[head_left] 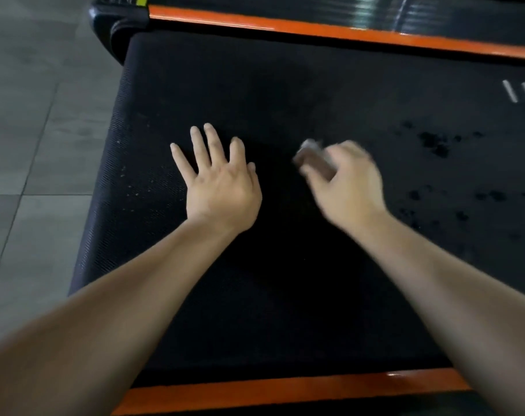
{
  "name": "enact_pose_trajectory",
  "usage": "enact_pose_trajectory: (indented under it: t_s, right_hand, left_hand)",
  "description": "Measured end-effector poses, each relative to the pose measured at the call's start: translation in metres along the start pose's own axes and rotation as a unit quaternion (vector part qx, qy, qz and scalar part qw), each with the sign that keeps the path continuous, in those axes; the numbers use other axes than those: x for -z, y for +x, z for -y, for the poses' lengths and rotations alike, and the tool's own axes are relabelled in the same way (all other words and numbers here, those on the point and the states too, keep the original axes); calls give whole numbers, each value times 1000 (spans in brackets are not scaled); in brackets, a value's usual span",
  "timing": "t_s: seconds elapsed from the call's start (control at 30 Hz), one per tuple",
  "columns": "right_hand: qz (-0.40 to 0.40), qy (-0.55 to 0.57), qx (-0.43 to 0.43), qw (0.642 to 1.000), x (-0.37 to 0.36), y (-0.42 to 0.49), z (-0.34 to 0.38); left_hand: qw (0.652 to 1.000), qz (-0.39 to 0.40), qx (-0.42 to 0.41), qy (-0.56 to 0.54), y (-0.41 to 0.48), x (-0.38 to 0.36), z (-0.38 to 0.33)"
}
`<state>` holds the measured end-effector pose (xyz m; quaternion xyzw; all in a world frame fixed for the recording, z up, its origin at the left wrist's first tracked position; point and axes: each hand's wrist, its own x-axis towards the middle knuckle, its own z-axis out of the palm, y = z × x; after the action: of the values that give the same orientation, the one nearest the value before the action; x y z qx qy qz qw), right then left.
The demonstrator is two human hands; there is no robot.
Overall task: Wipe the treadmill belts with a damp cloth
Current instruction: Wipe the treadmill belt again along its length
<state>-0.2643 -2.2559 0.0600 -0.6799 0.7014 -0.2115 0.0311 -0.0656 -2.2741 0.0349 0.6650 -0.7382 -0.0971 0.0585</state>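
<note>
Cloth (313,161), perhaps brown, sits in right hand (351,181) over belt (255,85).

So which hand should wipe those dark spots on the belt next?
The right hand: it grips the cloth, and the dark spots lie on its side. The left hand rests flat on the belt, holding nothing.
</note>
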Motion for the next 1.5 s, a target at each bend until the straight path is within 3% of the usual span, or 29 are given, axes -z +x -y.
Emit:
enact_pose_trajectory:
  t_s: [0.07,0.13,0.27,0.3,0.4,0.53,0.6,0.7,0.73,0.9,0.97,1.07,1.13,1.23,1.3,1.4,1.43,1.5]
  right_hand:
    - [77,49,105,990,-3,-26,12]
    - [77,34,133,988,-2,-9,-3]
    - [-2,7,-20,1000,-1,53,-34]
    - [-10,-2,-16,1000,-4,52,-32]
    - [11,6,99,995,-4,13,-11]
    - [95,59,232,966,6,-28,-17]
    - [55,36,202,977,2,3,-38]
    - [12,-3,25,1000,6,64,-57]
    - [7,1,18,1000,4,67,-53]
    - [109,56,209,970,-5,16,-19]
    - [70,27,178,981,-6,49,-29]
    - [6,1,7,1000,-8,101,-39]
    - [10,6,51,999,-18,92,-24]
    - [82,48,165,982,-21,60,-11]
    - [82,37,153,984,-16,76,-19]
    - [11,-35,32,999,-13,123,-31]
    - [-3,-52,22,998,-15,128,-29]
    - [2,-33,90,995,-26,115,-15]
  left_hand:
    - [1000,-10,0,-6,0,-2,3]
    - [1000,-15,0,-15,-1,-2,4]
    - [1000,-4,7,-1,0,0,2]
    - [1000,-2,10,2,0,0,1]
    - [1000,3,17,3,2,0,0]
    - [1000,3,22,5,0,2,1]
    - [1000,2,22,4,-1,3,1]
    - [1000,3,16,0,-2,4,2]
    - [1000,0,14,-1,-2,3,1]
    - [1000,-9,13,7,1,-3,1]
    - [1000,-7,14,9,2,-3,0]
    - [1000,-9,13,11,2,-4,0]
    - [1000,-10,12,16,2,-4,0]
    - [999,-11,8,30,2,-4,0]
    - [999,-12,6,33,2,-5,0]
    - [999,-14,5,34,2,-5,-1]
    - [999,-15,5,35,3,-5,0]
    - [999,-13,8,38,3,-5,0]
